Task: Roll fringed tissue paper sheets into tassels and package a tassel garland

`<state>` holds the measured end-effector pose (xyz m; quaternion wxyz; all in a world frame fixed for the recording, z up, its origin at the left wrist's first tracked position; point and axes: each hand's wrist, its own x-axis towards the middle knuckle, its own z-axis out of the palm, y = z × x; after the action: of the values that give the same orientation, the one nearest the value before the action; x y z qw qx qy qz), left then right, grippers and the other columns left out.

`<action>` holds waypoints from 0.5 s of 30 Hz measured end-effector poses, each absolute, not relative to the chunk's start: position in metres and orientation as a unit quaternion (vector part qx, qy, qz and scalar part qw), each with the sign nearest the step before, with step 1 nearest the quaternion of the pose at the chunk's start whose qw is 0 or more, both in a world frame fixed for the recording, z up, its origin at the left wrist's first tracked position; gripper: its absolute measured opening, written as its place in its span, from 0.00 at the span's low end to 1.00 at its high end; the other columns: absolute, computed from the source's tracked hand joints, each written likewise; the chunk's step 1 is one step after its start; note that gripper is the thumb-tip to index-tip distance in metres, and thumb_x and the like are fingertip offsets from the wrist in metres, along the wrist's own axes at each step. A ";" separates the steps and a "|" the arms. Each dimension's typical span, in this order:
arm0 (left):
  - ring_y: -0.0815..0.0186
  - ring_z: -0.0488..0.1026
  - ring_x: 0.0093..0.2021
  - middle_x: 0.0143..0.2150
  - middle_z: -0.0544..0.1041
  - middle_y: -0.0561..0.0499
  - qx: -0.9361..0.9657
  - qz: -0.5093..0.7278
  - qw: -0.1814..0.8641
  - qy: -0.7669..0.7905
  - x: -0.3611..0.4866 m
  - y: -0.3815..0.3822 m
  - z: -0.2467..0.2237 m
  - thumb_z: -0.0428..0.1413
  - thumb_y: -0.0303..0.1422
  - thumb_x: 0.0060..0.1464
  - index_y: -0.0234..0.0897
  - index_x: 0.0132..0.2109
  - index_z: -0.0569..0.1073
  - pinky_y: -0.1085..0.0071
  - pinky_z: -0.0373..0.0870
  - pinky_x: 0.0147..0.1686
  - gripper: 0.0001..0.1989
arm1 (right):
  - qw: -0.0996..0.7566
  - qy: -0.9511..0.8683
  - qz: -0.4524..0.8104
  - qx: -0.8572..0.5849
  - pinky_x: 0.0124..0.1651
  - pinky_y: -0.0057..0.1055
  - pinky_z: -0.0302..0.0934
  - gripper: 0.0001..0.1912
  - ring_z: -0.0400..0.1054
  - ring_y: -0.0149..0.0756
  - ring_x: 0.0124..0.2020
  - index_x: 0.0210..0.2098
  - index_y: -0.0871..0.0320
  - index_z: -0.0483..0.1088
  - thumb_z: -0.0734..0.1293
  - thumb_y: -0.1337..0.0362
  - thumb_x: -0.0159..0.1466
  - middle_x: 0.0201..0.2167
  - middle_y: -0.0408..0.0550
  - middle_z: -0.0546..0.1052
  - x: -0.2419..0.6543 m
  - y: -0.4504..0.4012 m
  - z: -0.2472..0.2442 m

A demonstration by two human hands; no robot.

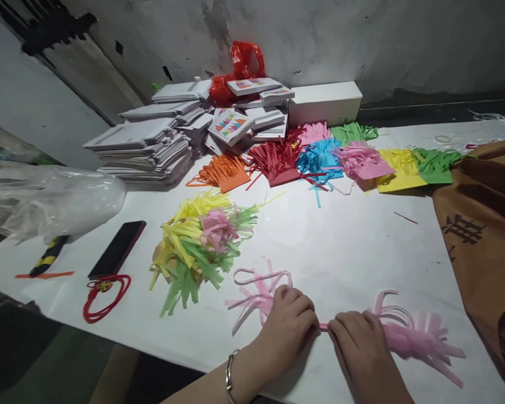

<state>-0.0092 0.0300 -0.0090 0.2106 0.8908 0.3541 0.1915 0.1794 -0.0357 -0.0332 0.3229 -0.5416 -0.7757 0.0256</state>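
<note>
A pink paper tassel (416,338) lies along the front of the white table, its cut strips fanning out at both ends and its middle rolled narrow. My left hand (287,318) presses on it left of the middle, fingers curled down over the paper. On the other side of a short bare stretch, my right hand (359,343) has its fingers closed over the same tassel. Both palms hide most of the rolled part. Beyond my left hand sits a pile of yellow, green and pink tassels (193,247).
Fringed paper bundles, such as a dark red one (278,163), line the back. Stacked white flat boxes (138,146), a red plastic bag (248,59) and a white box (325,102) stand behind. A phone (118,249) with red cord lies left; brown cloth (480,224) covers the right edge.
</note>
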 end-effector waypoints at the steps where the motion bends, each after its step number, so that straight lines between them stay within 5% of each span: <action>1: 0.61 0.69 0.42 0.38 0.77 0.53 0.881 0.199 0.221 0.368 -0.010 0.029 -0.010 0.61 0.27 0.60 0.38 0.35 0.72 0.59 0.56 0.46 0.06 | 0.317 -0.775 0.016 -0.546 0.55 0.46 0.52 0.12 0.69 0.40 0.41 0.43 0.58 0.71 0.57 0.74 0.73 0.37 0.47 0.76 0.186 -0.038 -0.035; 4: 0.61 0.69 0.42 0.38 0.78 0.53 0.865 0.199 0.242 0.392 -0.011 0.028 -0.008 0.64 0.30 0.58 0.39 0.34 0.73 0.58 0.56 0.47 0.07 | 0.280 -0.785 -0.026 -0.551 0.54 0.47 0.53 0.10 0.70 0.43 0.43 0.44 0.58 0.71 0.58 0.70 0.73 0.39 0.49 0.77 0.208 -0.046 -0.038; 10: 0.59 0.68 0.41 0.38 0.76 0.50 0.864 0.168 0.206 0.427 -0.002 0.023 0.004 0.53 0.24 0.62 0.38 0.35 0.73 0.54 0.57 0.47 0.08 | 0.215 -0.773 -0.052 -0.595 0.53 0.51 0.53 0.09 0.69 0.48 0.45 0.43 0.58 0.69 0.58 0.71 0.72 0.42 0.53 0.75 0.218 -0.047 -0.037; 15: 0.56 0.67 0.39 0.36 0.74 0.47 0.869 0.097 0.149 0.462 0.010 0.022 0.006 0.54 0.23 0.57 0.37 0.34 0.73 0.52 0.59 0.44 0.06 | 0.168 -0.772 -0.023 -0.612 0.45 0.46 0.51 0.12 0.63 0.42 0.34 0.33 0.55 0.65 0.57 0.72 0.70 0.30 0.45 0.69 0.215 -0.036 -0.031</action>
<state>0.0099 0.0218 0.0064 0.1488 0.8688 0.4622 0.0967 0.2147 -0.0360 -0.0309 0.1675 -0.6121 -0.7725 -0.0231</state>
